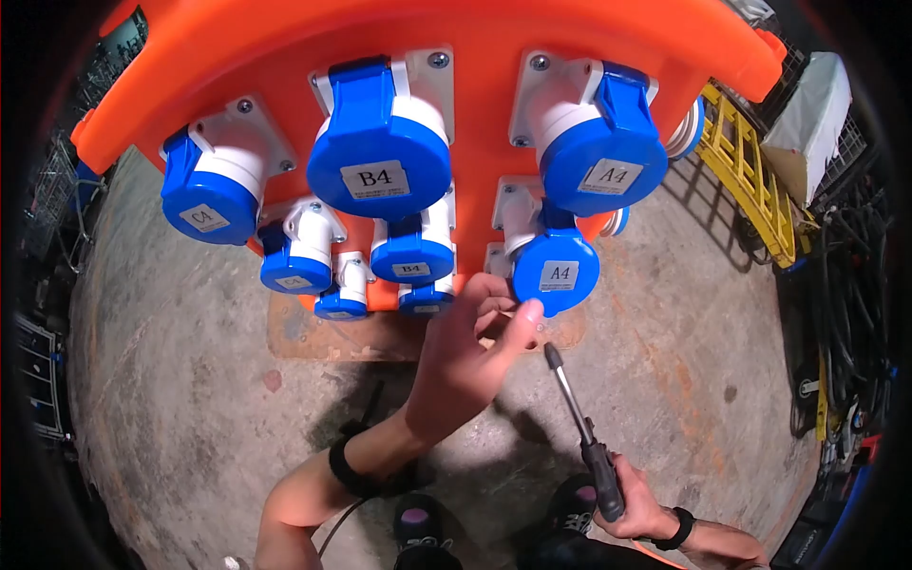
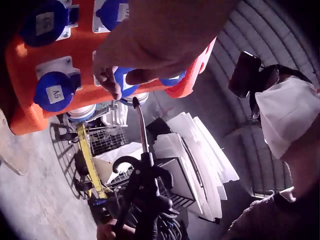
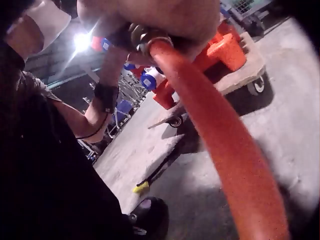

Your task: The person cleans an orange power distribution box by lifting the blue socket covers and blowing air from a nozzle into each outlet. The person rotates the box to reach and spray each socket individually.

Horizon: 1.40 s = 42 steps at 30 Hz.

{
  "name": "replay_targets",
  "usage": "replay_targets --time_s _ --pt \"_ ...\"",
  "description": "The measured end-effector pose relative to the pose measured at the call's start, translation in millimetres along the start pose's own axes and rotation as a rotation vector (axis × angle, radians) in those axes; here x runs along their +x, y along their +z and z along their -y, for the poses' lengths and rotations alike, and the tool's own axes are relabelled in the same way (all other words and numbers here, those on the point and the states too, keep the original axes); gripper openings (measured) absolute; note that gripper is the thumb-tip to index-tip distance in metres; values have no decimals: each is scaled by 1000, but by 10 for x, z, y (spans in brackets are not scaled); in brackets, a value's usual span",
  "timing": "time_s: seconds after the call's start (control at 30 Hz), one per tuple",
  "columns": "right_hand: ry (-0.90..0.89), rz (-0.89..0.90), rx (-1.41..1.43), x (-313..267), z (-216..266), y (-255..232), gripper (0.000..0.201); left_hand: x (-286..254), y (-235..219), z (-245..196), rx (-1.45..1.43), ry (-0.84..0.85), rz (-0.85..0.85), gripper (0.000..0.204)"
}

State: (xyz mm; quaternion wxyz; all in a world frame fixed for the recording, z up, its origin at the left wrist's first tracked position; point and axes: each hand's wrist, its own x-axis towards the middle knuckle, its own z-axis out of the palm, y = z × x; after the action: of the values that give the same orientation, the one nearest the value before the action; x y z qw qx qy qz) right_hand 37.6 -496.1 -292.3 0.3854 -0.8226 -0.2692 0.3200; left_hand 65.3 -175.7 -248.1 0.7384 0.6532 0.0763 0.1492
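In the head view the left hand (image 1: pixel 465 356) is beside the lower A4 cover (image 1: pixel 559 275), its fingers loosely bent and its thumb apart from them; whether it touches the cover is unclear. Seen from the left wrist, that hand (image 2: pixel 150 45) is over the blue covers with a gap between thumb and fingers. The right hand (image 1: pixel 638 503) grips a black air blow gun (image 1: pixel 600 470), whose metal nozzle points up toward the A4 cover. An orange hose (image 3: pixel 215 125) runs from a metal fitting at the right hand (image 3: pixel 150 12) in the right wrist view.
An orange housing (image 1: pixel 480 123) carries several blue-capped sockets marked A4, B4 and C4, above a wooden base (image 1: pixel 313 332). A yellow ladder-like frame (image 1: pixel 750 180) and black cables (image 1: pixel 845 285) are at the right. Both shoes rest on the concrete floor (image 1: pixel 218 408).
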Motion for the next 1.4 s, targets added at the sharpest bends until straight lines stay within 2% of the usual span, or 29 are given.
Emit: replay_targets --time_s 0.03,0.1,0.17,0.2,0.3,0.33,0.43,0.63,0.77,0.83,0.87,0.93,1.0,1.03,1.07,1.1,1.13,1.17,1.23,1.3,1.4 --pt "-60 -24 -7 11 14 20 50 25 -5 1 1 -3 -1 17" --pt "-45 -28 -15 24 85 -65 51 85 0 4 -33 34 19 17" --pt "60 -93 24 27 72 -103 55 104 26 -53 7 14 4 21" --pt "97 -66 13 9 18 -107 59 112 34 -93 52 -7 -14 26" --pt "13 0 -59 -2 36 -57 61 149 42 -212 54 -58 -24 37" --pt "-29 2 -12 -7 -88 5 62 148 42 -218 54 -59 -24 37" --pt "26 -30 -12 -8 -199 27 62 146 21 -228 103 -18 -3 45" --pt "56 -42 -40 70 -173 21 54 180 -83 -213 76 55 74 38" --pt "149 -60 -20 108 -104 29 51 209 -103 -383 -91 63 189 21" --pt "29 -161 -46 140 -104 31 50 244 -119 -452 -156 59 240 16" --pt "33 -163 -45 139 -101 23 50 261 -127 -472 -170 44 250 13" --pt "189 -115 77 127 -96 12 51 300 -155 -469 -187 24 269 12" --pt "194 -91 100 131 -125 43 52 329 -188 -443 -281 -96 262 13" --pt "192 -63 121 138 -126 60 53 333 -184 -451 -283 -101 272 13" --pt "118 -71 73 145 -77 62 55 333 -170 -473 -186 -105 202 12" --pt "129 -83 82 165 -16 61 55 336 -147 -476 -87 -109 136 12" --pt "82 -65 84 197 49 51 55 340 -118 -438 -114 -36 83 8" --pt "37 -48 87 230 111 38 55 341 -117 -466 -7 -4 59 6" --pt "47 -30 97 307 222 -5 54 345 -158 -426 -6 1 74 9" --pt "191 41 182 357 289 -26 53 353 -110 -385 -29 30 64 13" --pt "102 9 203 360 249 15 53 356 -52 -356 6 110 0 23"
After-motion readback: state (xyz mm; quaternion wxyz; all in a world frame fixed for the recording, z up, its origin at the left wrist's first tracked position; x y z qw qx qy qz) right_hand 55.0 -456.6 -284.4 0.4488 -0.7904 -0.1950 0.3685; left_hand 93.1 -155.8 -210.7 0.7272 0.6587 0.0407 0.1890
